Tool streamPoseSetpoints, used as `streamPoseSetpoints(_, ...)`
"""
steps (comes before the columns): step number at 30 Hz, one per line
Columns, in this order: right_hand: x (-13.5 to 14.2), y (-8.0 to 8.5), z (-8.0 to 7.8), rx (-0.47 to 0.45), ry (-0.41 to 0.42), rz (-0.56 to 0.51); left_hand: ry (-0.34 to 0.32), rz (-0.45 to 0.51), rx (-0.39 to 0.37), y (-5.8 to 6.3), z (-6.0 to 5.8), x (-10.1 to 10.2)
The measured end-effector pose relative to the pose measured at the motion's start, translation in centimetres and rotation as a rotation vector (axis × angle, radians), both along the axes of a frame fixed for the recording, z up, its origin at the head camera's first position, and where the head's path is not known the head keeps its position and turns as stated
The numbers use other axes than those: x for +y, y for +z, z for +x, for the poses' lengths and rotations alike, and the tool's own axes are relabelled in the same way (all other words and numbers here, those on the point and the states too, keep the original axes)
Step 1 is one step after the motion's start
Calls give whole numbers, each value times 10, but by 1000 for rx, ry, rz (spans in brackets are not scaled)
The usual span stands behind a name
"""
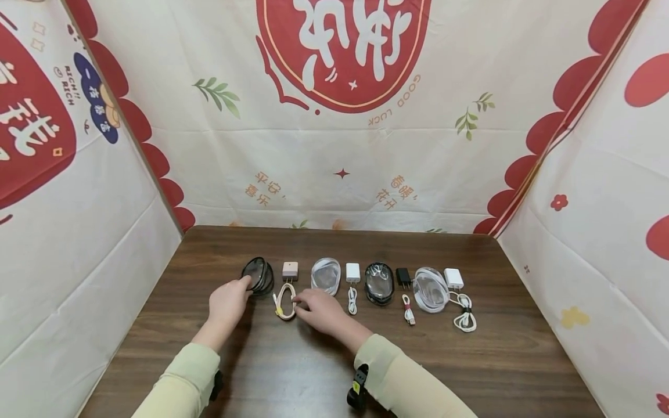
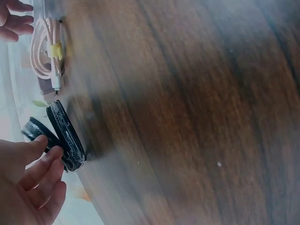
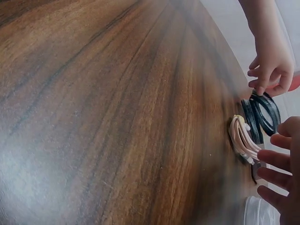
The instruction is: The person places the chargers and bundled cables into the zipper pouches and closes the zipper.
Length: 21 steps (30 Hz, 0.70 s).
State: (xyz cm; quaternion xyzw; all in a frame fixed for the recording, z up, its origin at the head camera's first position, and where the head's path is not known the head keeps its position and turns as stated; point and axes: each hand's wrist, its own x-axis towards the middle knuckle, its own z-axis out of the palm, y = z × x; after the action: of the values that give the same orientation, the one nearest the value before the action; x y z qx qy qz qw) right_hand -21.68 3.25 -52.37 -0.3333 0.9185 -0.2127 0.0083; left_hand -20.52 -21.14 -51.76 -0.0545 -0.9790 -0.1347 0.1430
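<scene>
A black-rimmed clear zip case (image 1: 258,275) stands at the left of the row with its lid lifted from its base. My left hand (image 1: 228,302) pinches the lid's edge between thumb and fingers, seen closely in the left wrist view beside the case (image 2: 65,133). To its right lies a coiled pale pink cable (image 1: 284,302) with a yellow tie, below a pink charger plug (image 1: 290,271). My right hand (image 1: 321,312) hovers at the cable's right side, its fingers (image 3: 274,160) spread and loosely bent, holding nothing.
Rightward along the wooden table (image 1: 292,371) come a clear case (image 1: 326,275), white plug (image 1: 352,272), short white cable (image 1: 352,301), black case (image 1: 379,283), black plug (image 1: 403,277), red-tied cable (image 1: 408,309), another clear case (image 1: 431,289), white plug (image 1: 453,278) and white cable (image 1: 464,313). Printed cloth walls (image 1: 340,151) surround it.
</scene>
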Motion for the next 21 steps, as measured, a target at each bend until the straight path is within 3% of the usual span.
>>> streamPoseSetpoints(5,0,-1,0,7,6,-5,66,172,-6,2,-1,0)
streamPoseSetpoints(13,1,-3,1,21,-4,-34,177,618,-93,3,-4,3)
streamPoseSetpoints(17,1,-4,2,23,-2,-37,198,747,-90,1,-6,5)
streamPoseSetpoints(21,0,-4,1,28,1,-41,169,815,-115,-2,-7,3)
